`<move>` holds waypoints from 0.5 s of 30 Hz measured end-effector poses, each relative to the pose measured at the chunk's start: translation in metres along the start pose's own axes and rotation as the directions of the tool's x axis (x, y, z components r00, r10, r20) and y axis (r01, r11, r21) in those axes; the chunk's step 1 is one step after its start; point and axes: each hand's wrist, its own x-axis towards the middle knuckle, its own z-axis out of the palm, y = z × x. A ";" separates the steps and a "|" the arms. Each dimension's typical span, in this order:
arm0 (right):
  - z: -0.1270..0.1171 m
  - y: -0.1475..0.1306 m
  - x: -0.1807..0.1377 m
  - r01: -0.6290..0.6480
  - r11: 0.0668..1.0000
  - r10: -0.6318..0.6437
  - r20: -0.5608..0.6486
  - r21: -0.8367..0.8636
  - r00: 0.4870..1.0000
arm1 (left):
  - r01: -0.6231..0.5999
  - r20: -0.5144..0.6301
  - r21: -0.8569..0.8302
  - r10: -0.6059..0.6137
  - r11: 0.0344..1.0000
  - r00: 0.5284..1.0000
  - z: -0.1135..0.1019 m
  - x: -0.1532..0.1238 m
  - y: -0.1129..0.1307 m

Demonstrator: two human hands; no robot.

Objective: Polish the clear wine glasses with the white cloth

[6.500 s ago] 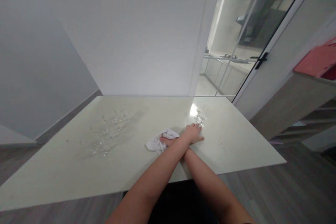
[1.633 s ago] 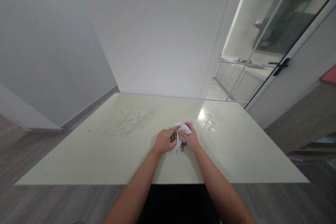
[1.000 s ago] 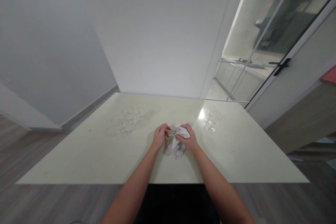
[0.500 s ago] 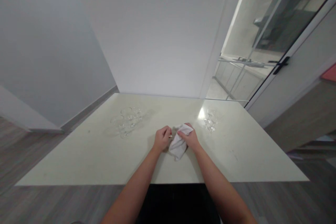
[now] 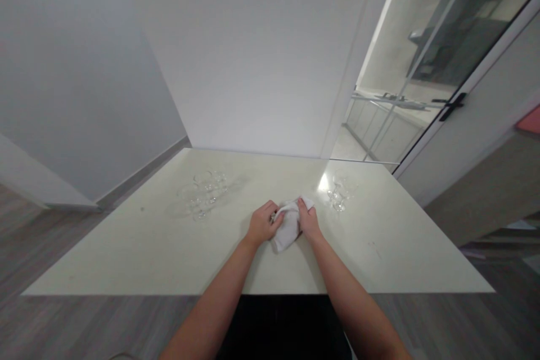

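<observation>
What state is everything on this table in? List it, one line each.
white cloth: bunched up, gripped by both hands low over the table.
left hand: closed on the cloth's left end.
right hand: closed over the cloth's right side.
left group of glasses: standing, clustered, no hand on them.
right group of glasses: standing, no hand on them.
table: bears both glass groups.

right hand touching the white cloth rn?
Touching. The head view shows the right hand with its fingers curled over the far end of the white cloth, no gap.
</observation>
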 end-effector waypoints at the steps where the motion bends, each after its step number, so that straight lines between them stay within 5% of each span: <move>1: 0.000 -0.002 -0.001 0.043 0.999 -0.042 0.038 -0.020 0.998 | 0.081 -0.019 -0.042 -0.081 0.996 0.997 0.001 0.002 -0.003; 3: -0.001 -0.007 -0.006 0.193 0.978 -0.181 0.130 -0.083 0.975 | 0.299 -0.029 -0.220 -0.312 0.929 0.950 0.004 0.006 -0.009; 5: 0.000 -0.012 -0.011 0.373 0.916 -0.336 0.227 -0.150 0.914 | 0.495 0.042 -0.426 -0.530 0.757 0.847 0.005 0.010 -0.014; 7: 0.001 -0.016 -0.014 0.482 0.856 -0.424 0.279 -0.188 0.861 | 0.561 0.091 -0.546 -0.622 0.622 0.778 0.003 0.011 -0.016; 8: 0.002 -0.016 -0.015 0.491 0.850 -0.434 0.276 -0.189 0.857 | 0.537 0.072 -0.571 -0.615 0.620 0.786 0.002 0.011 -0.016; 10: 0.003 -0.015 -0.013 0.420 0.895 -0.384 0.218 -0.151 0.897 | 0.392 -0.047 -0.538 -0.490 0.747 0.870 0.000 0.009 -0.013; 12: 0.003 -0.010 -0.009 0.278 0.959 -0.266 0.161 -0.056 0.950 | 0.154 -0.154 -0.373 -0.225 0.915 0.962 -0.001 0.005 -0.007; 15: 0.000 -0.002 -0.003 0.076 0.996 -0.083 0.156 0.050 0.984 | -0.173 -0.123 -0.040 0.167 0.984 0.978 0.000 -0.002 -0.001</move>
